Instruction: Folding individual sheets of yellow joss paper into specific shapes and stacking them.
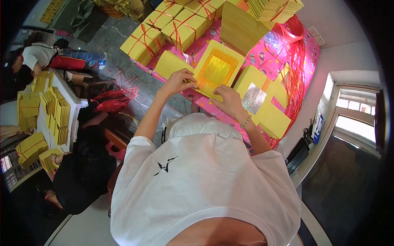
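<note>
A yellow paper stack [200,87] lies in front of me, its top sheet bearing an orange square with a shiny gold foil centre [218,67]. At its near left corner, my left hand [180,82] pinches the paper between curled fingers and thumb. My right hand [230,102], a bracelet on its wrist, grips the near right edge, fingers over the top and thumb toward the front. To the right lie yellow sheets [274,121] with a silver foil square [254,98]. Another plain yellow sheet [171,63] lies beyond my left hand.
Yellow bundles tied with red ribbon [182,30] cover the far left of the pink patterned tabletop [262,57]. Red ribbon strands [296,78] hang along its right side. At left, another person in black [88,164] sits by a white table [70,104] of yellow paper stacks.
</note>
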`<state>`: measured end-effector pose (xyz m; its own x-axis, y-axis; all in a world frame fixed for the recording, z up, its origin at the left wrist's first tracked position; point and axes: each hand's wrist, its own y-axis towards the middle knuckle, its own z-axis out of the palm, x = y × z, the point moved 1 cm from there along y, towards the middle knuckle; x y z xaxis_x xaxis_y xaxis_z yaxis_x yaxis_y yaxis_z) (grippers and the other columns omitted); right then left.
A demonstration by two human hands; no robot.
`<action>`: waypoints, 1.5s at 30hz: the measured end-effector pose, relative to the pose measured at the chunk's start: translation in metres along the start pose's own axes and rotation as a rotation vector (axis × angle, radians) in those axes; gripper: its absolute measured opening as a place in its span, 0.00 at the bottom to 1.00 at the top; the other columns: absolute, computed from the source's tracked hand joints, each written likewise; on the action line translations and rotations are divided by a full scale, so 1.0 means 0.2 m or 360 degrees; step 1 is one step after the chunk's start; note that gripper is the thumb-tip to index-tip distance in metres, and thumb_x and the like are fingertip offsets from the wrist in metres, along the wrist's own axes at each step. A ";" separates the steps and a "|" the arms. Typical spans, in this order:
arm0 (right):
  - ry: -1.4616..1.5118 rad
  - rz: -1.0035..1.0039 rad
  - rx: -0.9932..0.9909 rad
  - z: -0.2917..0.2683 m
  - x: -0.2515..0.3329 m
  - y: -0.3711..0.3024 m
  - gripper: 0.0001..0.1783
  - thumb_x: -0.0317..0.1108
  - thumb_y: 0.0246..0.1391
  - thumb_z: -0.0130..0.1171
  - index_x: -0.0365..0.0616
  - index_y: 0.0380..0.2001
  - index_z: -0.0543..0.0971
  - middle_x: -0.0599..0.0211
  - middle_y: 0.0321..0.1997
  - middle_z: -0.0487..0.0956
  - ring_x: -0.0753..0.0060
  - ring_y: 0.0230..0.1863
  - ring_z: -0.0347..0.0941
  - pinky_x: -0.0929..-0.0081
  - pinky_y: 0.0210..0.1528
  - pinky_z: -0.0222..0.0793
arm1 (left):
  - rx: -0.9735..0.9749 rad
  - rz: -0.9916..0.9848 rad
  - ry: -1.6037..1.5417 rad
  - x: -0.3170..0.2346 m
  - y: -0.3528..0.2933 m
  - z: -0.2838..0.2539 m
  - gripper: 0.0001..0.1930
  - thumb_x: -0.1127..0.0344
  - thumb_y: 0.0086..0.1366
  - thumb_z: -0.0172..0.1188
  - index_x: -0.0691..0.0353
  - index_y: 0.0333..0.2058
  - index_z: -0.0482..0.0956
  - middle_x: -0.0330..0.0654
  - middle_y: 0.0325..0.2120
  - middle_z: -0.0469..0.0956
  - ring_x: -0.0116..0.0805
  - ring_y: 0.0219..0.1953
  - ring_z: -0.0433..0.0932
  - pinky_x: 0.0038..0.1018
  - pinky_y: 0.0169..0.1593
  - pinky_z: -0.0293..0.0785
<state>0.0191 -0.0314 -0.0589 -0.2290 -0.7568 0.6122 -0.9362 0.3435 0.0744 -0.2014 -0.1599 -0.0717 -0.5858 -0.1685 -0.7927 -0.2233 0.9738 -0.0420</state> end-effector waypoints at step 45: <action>0.2266 0.0513 -0.0232 -0.09 -0.11 0.13 0.38 0.33 0.46 0.67 0.39 0.58 0.60 0.61 0.58 0.66 0.70 0.59 0.62 0.73 0.56 0.63 | 0.0042 -0.0118 -0.1447 -0.38 0.19 0.05 0.16 0.71 0.63 0.54 0.69 0.50 0.69 0.39 0.43 0.76 0.26 0.45 0.74 0.25 0.50 0.69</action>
<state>0.0056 0.0051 -0.0564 0.1131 0.5080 0.8539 -0.8421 0.5051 -0.1889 -0.1568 -0.1089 -0.0189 0.2716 -0.0567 -0.9608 -0.2117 0.9703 -0.1170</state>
